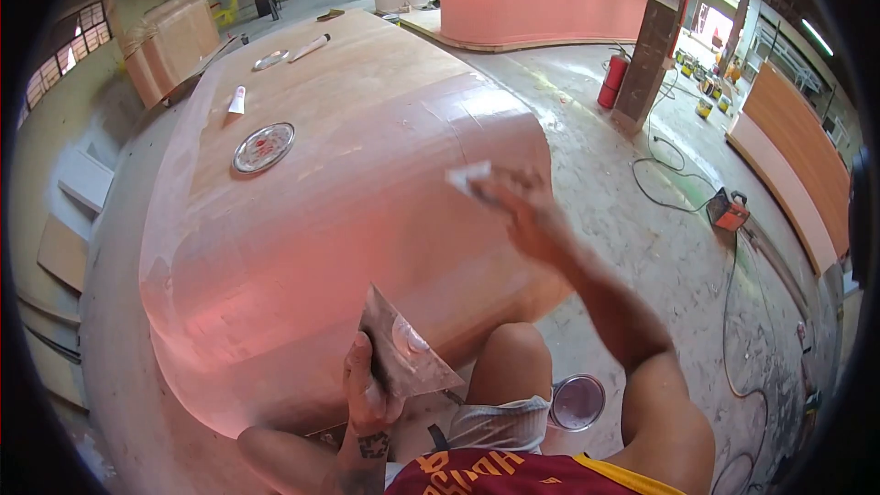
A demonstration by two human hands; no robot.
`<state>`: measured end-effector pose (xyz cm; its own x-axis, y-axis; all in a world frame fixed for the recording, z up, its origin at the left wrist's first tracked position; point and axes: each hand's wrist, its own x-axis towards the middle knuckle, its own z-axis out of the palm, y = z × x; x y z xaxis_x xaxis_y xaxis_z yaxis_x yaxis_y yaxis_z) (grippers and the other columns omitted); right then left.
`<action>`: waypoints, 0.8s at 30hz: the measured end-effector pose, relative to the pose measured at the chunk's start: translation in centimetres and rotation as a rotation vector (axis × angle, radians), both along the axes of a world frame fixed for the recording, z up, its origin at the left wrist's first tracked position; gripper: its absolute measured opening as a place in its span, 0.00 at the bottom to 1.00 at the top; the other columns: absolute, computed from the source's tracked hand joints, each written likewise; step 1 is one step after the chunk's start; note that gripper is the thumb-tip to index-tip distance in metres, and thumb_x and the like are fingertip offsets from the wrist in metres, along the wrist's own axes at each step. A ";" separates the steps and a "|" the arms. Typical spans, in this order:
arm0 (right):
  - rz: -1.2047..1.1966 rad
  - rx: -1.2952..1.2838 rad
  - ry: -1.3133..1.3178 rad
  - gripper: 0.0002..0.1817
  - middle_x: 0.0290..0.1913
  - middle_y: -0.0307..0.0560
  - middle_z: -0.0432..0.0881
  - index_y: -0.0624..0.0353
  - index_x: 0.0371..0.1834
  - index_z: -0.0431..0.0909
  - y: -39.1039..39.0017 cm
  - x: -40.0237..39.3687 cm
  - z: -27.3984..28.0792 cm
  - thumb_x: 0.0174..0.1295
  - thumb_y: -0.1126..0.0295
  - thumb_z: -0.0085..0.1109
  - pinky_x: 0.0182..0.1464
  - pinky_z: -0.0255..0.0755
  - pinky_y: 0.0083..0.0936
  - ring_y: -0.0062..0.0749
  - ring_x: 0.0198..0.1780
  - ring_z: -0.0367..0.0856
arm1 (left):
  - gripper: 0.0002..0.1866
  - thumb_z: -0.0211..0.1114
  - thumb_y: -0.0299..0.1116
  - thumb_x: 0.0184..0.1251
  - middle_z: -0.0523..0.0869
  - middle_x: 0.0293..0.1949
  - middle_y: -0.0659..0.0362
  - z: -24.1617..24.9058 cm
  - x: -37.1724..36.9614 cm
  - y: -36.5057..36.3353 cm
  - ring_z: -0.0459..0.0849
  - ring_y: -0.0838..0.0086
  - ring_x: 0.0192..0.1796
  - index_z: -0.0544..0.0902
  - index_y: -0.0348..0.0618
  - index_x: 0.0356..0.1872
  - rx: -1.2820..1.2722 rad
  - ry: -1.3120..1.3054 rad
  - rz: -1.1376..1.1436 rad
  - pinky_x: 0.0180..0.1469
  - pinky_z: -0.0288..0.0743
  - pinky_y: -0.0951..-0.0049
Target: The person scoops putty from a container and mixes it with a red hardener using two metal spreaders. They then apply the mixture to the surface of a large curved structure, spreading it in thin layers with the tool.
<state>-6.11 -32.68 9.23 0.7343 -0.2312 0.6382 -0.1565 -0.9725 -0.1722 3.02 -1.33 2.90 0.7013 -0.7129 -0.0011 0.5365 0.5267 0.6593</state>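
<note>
Putty scraper (403, 348) in left hand (367, 394)

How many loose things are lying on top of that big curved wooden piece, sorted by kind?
Round metal lids: 2, the near lid and the far lid
Tubes: 2, the small tube and the long tube
Total: 4 on the wooden piece

Lid (263, 148) on curved wooden counter (348, 174), tube (237, 100) behind it; can (577, 401) on floor (642, 220) right.
</note>
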 end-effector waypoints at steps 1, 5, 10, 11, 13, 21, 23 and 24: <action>-0.060 -0.112 0.020 0.30 0.61 0.47 0.81 0.41 0.65 0.82 -2.3 2.3 2.2 0.61 0.81 0.54 0.63 0.75 0.46 0.55 0.62 0.76 | 0.21 0.53 0.46 0.87 0.87 0.55 0.55 -0.4 0.5 0.3 0.87 0.65 0.57 0.79 0.40 0.65 0.001 0.002 0.004 0.60 0.84 0.63; -0.291 -0.016 0.391 0.29 0.65 0.43 0.80 0.39 0.63 0.82 -9.7 11.3 6.8 0.64 0.82 0.47 0.65 0.75 0.44 0.52 0.63 0.76 | 0.21 0.54 0.45 0.86 0.87 0.55 0.54 -3.2 2.9 1.5 0.87 0.65 0.56 0.79 0.39 0.64 -0.058 0.142 -0.085 0.59 0.84 0.63; -0.380 -0.105 0.622 0.29 0.65 0.39 0.81 0.38 0.64 0.81 -14.5 16.9 7.2 0.63 0.80 0.51 0.66 0.73 0.43 0.50 0.64 0.76 | 0.21 0.57 0.46 0.85 0.86 0.54 0.54 -3.5 4.8 2.8 0.86 0.66 0.56 0.79 0.39 0.63 0.000 0.184 -0.013 0.58 0.83 0.63; -0.378 -0.111 0.664 0.30 0.66 0.39 0.80 0.38 0.64 0.81 -14.4 17.1 7.4 0.63 0.81 0.49 0.67 0.72 0.44 0.50 0.65 0.76 | 0.22 0.56 0.46 0.85 0.86 0.54 0.54 -4.1 5.2 3.1 0.86 0.66 0.56 0.79 0.40 0.64 -0.001 0.190 0.001 0.59 0.82 0.63; -0.370 -0.118 0.684 0.29 0.65 0.40 0.81 0.39 0.65 0.81 -14.6 17.4 7.1 0.63 0.81 0.49 0.68 0.71 0.43 0.50 0.66 0.76 | 0.22 0.56 0.46 0.85 0.85 0.55 0.54 -5.0 5.6 3.3 0.85 0.65 0.57 0.78 0.40 0.65 -0.005 0.198 0.031 0.60 0.82 0.63; -0.238 -0.080 0.676 0.25 0.62 0.53 0.83 0.49 0.65 0.80 -15.3 16.6 5.6 0.66 0.79 0.49 0.70 0.68 0.45 0.51 0.67 0.77 | 0.22 0.55 0.46 0.86 0.86 0.55 0.55 -4.5 5.8 4.6 0.86 0.67 0.56 0.78 0.38 0.65 0.030 0.185 0.084 0.59 0.82 0.64; -0.224 -0.081 0.646 0.24 0.61 0.54 0.83 0.50 0.64 0.81 -13.9 15.0 5.6 0.67 0.79 0.49 0.69 0.68 0.45 0.51 0.66 0.78 | 0.24 0.53 0.46 0.86 0.85 0.57 0.55 -5.0 5.8 5.0 0.85 0.66 0.59 0.76 0.39 0.68 0.008 0.149 0.061 0.62 0.81 0.64; -0.237 -0.067 0.642 0.24 0.62 0.52 0.82 0.48 0.65 0.80 -13.3 14.3 5.4 0.68 0.77 0.50 0.69 0.70 0.45 0.52 0.66 0.77 | 0.23 0.53 0.46 0.86 0.85 0.57 0.55 -4.9 5.8 5.1 0.85 0.67 0.59 0.76 0.39 0.68 0.002 0.145 0.061 0.61 0.81 0.64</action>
<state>8.17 -45.95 14.61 0.9065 -0.4072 0.1116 -0.4170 -0.9049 0.0854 8.77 3.73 -2.03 0.7354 -0.6691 -0.1068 0.5934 0.5599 0.5783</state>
